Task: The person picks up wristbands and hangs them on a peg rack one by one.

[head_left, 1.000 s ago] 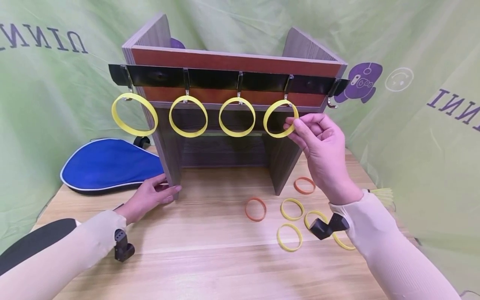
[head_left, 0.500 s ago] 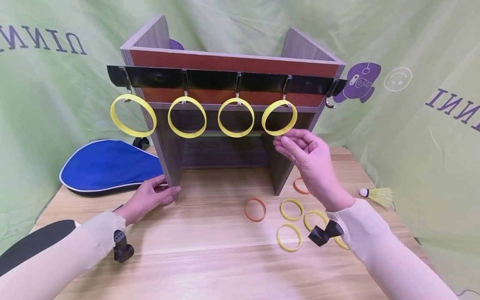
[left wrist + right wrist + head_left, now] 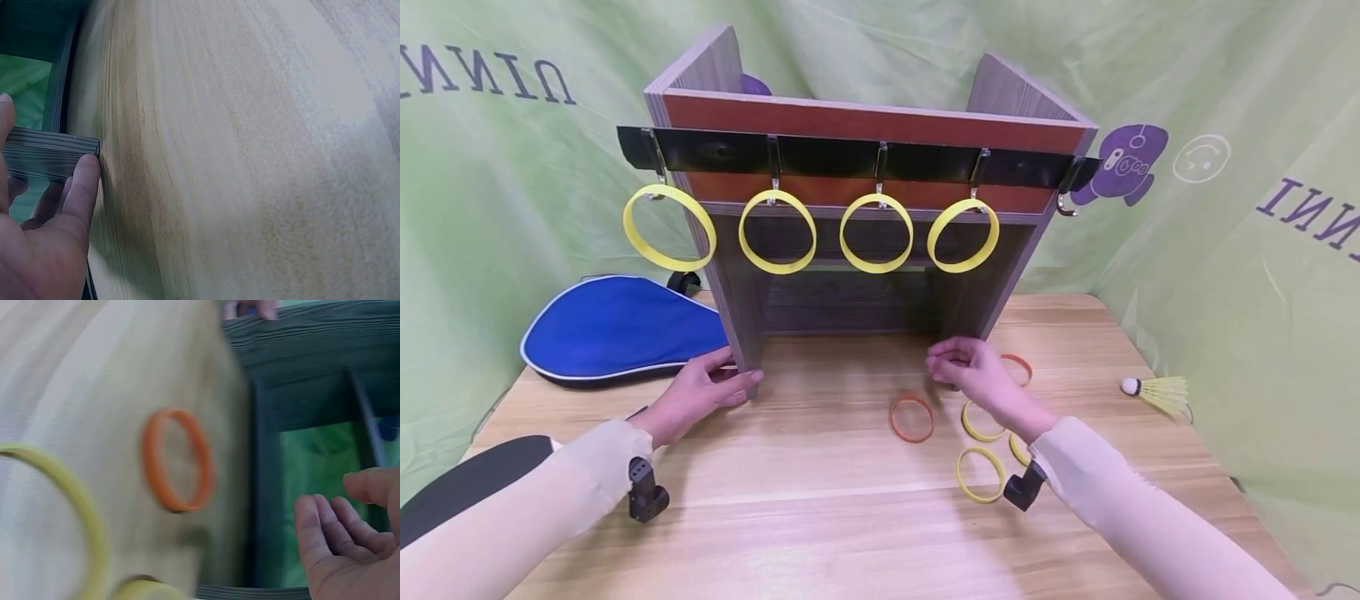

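My left hand (image 3: 703,392) grips the bottom front of the left side panel of a grey wood-grain shelf (image 3: 741,333). In the left wrist view the panel's end (image 3: 53,150) lies between thumb and fingers. My right hand (image 3: 973,371), fingers loosely bent and holding nothing, is beside the foot of the right panel. Several yellow rings hang from hooks on the black strip (image 3: 827,158) across the shelf's front, the rightmost being one ring (image 3: 929,242). The hook (image 3: 1065,207) at the far right end bears nothing. An orange ring (image 3: 912,419) lies left of my right wrist.
On the table (image 3: 760,508) lie more rings, including a yellow ring (image 3: 980,475) and another orange ring (image 3: 1017,369). A shuttlecock (image 3: 1156,393) lies at the right. A blue paddle-shaped case (image 3: 625,329) stands left of the shelf, with a dark flat object (image 3: 475,483) nearer.
My right hand has let go of the rightmost hanging yellow ring and moved down toward the table. The ring stays on its hook. My left hand keeps its place on the panel.
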### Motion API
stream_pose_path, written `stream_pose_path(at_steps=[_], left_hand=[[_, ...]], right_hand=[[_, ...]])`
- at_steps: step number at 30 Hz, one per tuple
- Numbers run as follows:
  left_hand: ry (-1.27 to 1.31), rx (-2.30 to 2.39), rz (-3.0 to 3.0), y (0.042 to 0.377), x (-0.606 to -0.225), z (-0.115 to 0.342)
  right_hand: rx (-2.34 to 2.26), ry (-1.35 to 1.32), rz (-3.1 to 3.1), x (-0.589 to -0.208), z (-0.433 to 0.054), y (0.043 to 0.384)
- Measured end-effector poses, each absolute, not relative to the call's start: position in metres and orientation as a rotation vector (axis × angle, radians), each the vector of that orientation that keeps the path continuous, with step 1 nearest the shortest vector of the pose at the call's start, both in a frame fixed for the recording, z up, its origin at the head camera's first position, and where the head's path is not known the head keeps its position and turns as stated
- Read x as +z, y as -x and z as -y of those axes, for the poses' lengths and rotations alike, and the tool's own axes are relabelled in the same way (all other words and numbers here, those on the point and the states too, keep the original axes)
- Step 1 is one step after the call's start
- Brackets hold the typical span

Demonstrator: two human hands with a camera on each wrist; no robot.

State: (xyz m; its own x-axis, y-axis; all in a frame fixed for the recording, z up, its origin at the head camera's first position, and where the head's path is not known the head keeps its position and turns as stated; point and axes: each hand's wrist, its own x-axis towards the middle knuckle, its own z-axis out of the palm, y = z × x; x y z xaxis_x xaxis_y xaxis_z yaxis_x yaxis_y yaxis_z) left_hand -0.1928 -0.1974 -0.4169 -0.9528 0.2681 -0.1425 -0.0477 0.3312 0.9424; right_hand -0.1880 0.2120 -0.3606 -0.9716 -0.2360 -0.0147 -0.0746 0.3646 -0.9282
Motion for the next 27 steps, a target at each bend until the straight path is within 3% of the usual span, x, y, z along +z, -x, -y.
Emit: stream_pose_path(at_steps=[7, 13, 27], left_hand=[[-0.2, 1.669, -2.316, 0.194, -0.417, 0.197], [-0.192, 1.697, -2.291, 0.195, -0.417, 0.198], [-0.206, 1.692, -2.305, 0.194, -0.42, 0.198]], right_hand=[[-1.313, 0.44, -2.689, -0.395, -0.207, 0.186], [-0.927, 0.673, -2.862, -0.402, -0.201, 0.183], [-0.753, 0.726, -2.929, -0.405, -0.194, 0.178]])
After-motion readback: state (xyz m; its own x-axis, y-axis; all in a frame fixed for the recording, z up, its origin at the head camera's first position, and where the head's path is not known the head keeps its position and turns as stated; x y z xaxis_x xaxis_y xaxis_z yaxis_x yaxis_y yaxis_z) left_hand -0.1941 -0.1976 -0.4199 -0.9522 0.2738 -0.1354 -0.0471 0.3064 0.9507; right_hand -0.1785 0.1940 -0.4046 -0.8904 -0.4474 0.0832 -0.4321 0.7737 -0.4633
